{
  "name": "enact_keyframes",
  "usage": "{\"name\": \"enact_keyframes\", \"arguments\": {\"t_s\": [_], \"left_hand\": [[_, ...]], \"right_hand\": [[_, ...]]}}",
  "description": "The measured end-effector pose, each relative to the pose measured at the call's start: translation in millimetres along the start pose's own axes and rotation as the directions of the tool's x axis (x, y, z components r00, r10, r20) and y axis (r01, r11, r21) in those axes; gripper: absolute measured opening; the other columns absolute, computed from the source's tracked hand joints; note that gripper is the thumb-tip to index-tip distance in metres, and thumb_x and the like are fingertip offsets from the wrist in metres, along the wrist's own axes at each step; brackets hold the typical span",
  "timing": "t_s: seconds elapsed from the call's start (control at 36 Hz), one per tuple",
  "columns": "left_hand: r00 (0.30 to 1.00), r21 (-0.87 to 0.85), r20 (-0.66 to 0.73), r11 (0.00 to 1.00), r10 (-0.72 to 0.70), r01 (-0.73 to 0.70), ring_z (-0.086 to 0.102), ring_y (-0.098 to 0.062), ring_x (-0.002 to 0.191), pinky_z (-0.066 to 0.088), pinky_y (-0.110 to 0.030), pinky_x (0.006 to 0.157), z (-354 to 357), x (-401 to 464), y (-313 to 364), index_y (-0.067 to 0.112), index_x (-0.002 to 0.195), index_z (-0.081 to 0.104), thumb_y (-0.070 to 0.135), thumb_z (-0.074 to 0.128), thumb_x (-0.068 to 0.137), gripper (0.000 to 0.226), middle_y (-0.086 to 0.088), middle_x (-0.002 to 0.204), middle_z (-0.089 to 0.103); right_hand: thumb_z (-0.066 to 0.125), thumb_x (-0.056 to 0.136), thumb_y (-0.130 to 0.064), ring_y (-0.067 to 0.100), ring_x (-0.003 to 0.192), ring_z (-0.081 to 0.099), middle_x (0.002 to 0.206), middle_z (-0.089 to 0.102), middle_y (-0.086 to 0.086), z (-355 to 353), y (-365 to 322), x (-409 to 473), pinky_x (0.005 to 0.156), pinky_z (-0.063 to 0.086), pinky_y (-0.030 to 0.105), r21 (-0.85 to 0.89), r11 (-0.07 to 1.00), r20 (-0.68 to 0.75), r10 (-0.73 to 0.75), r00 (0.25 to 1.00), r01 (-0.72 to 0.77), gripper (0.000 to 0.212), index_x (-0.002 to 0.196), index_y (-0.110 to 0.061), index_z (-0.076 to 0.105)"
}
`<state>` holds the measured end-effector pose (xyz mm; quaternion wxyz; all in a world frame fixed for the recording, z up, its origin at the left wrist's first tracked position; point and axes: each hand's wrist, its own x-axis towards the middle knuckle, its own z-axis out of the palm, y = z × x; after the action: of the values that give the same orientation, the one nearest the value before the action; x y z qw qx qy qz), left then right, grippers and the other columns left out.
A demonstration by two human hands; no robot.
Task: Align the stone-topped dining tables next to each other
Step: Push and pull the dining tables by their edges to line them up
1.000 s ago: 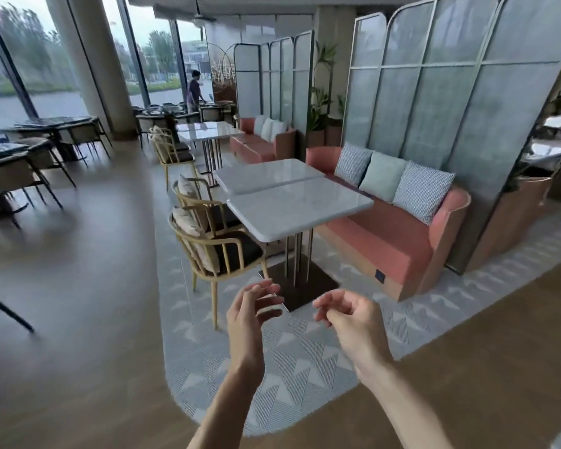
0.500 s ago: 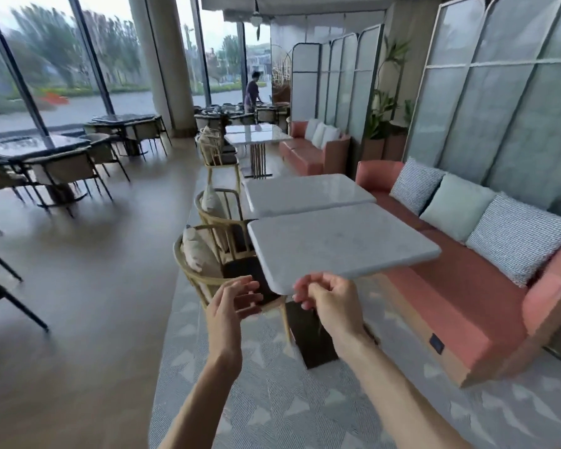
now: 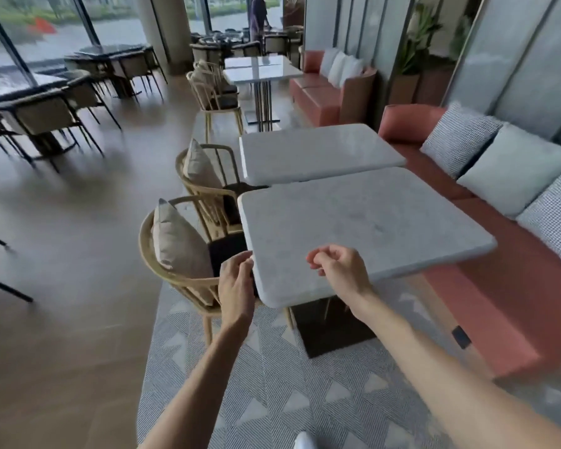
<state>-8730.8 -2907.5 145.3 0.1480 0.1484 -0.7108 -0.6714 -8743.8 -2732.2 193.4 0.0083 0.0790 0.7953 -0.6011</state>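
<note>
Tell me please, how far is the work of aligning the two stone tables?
Done: nothing yet; the near table and the far table sit offset, a gap at their left ends. In hand: the left hand reaches the near table's left edge, the right hand hovers over it, no grip yet. Left: take hold, square both tops.

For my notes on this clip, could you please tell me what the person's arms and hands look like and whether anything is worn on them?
Both forearms are bare as far as the frame shows, with no sleeves in view. The left hand and right hand are bare too: no gloves, and no watch, bracelet or ring that I can make out. The picture is somewhat blurred, so small jewellery could be missed.
</note>
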Motion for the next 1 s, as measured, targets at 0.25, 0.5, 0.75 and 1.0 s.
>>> {"name": "enact_keyframes", "arguments": {"t_s": [0.25, 0.5, 0.75, 1.0], "left_hand": [[0.982, 0.389, 0.167, 0.921, -0.088, 0.016, 0.049, -0.020, 0.124, 0.038, -0.039, 0.107, 75.7, 127.9, -106.3, 0.015, 0.124, 0.063, 0.028, 0.049, 0.099, 0.033, -0.006, 0.130, 0.055], [0.941, 0.765, 0.322, 0.614, -0.100, -0.196, 0.024, -0.025, 0.146, 0.020, -0.043, 0.120, 105.1, 155.5, -204.3, 0.012, 0.147, 0.039, 0.039, 0.046, 0.099, 0.055, -0.007, 0.160, 0.025], [0.963, 0.887, 0.255, 0.375, 0.084, -0.268, 0.019, -0.021, 0.150, 0.008, -0.045, 0.123, 124.9, 153.9, -273.4, 0.013, 0.148, 0.034, 0.047, 0.035, 0.093, 0.065, -0.005, 0.160, 0.029], [0.944, 0.885, 0.220, 0.357, 0.244, -0.298, 0.036, -0.024, 0.142, 0.018, -0.042, 0.120, 127.0, 150.8, -282.8, 0.010, 0.136, 0.050, 0.043, 0.042, 0.090, 0.057, -0.007, 0.150, 0.045]], "right_hand": [[0.059, 0.088, -0.025, 0.022, 0.091, 0.065, 0.088, 0.073, 0.000, 17.1, 67.9, 156.1, 0.084, 0.050, 0.034, -0.299, 0.951, 0.044, 0.099, 0.994, -0.081, 0.019, 0.090, -0.015, 0.075], [0.050, 0.095, -0.037, 0.023, 0.133, 0.037, 0.144, 0.046, 0.003, 42.0, 197.6, 225.9, 0.107, 0.031, 0.041, -0.781, 0.606, 0.250, 0.084, 0.965, 0.150, 0.043, 0.132, -0.015, 0.053], [0.040, 0.089, -0.049, 0.029, 0.140, 0.040, 0.151, 0.043, 0.011, 67.5, 287.7, 237.7, 0.116, 0.023, 0.052, -0.847, 0.440, 0.223, -0.215, 0.951, 0.298, 0.064, 0.139, -0.010, 0.049], [0.039, 0.090, -0.043, 0.030, 0.138, 0.040, 0.149, 0.045, 0.010, 77.0, 301.0, 228.4, 0.116, 0.023, 0.052, -0.897, 0.338, 0.156, -0.358, 0.921, 0.284, 0.056, 0.136, -0.012, 0.048]]}}
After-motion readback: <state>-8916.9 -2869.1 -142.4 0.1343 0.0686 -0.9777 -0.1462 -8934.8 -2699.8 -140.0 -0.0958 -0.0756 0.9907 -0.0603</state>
